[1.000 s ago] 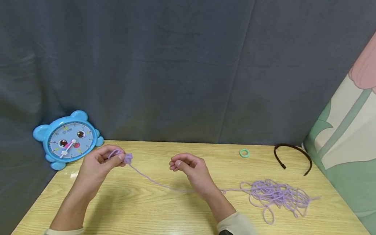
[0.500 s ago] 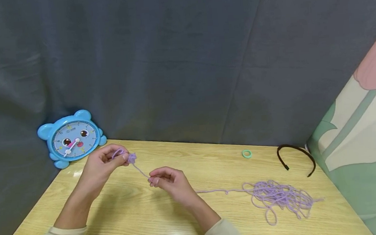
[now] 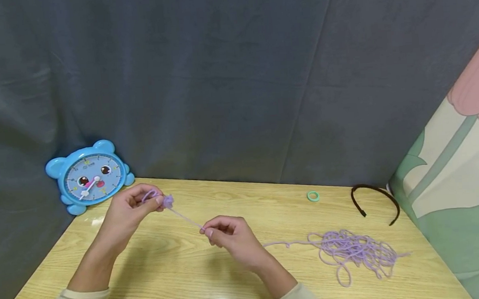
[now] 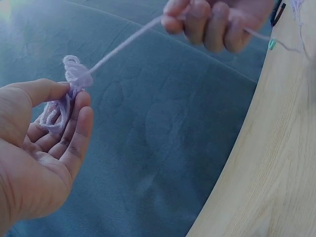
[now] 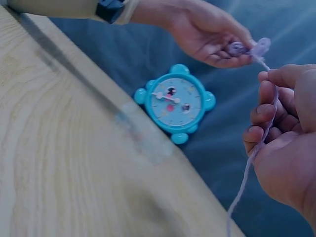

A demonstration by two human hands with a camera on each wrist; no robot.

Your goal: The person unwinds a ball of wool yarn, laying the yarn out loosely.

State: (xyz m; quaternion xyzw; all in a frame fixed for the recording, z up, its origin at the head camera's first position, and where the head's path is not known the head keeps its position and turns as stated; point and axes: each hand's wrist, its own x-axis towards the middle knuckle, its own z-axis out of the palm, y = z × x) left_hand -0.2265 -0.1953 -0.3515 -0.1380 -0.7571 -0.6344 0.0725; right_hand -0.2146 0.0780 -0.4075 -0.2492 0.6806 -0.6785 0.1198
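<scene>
My left hand [image 3: 129,213] pinches a small wound bundle of lilac yarn [image 4: 78,75] between thumb and fingers. Loops of the bundle hang over the palm side in the left wrist view. From it a single strand [image 3: 184,218] runs taut to my right hand [image 3: 233,240], which pinches it between thumb and forefinger. The strand crosses the right palm, as the right wrist view shows, and trails off below the hand. On the table it leads to a loose tangled heap of the same yarn [image 3: 352,248] at the right.
A blue animal-shaped clock [image 3: 93,176] leans at the table's back left corner, against the dark curtain [image 3: 202,87]. Toward the back right lie a small green ring [image 3: 313,196] and a black headband [image 3: 375,187]. The wooden table [image 3: 182,283] spreads under both hands.
The right hand came in leftward and down from an unpinched pose, took hold of the strand near the bundle, then slid back slightly right. The left hand stays almost in place.
</scene>
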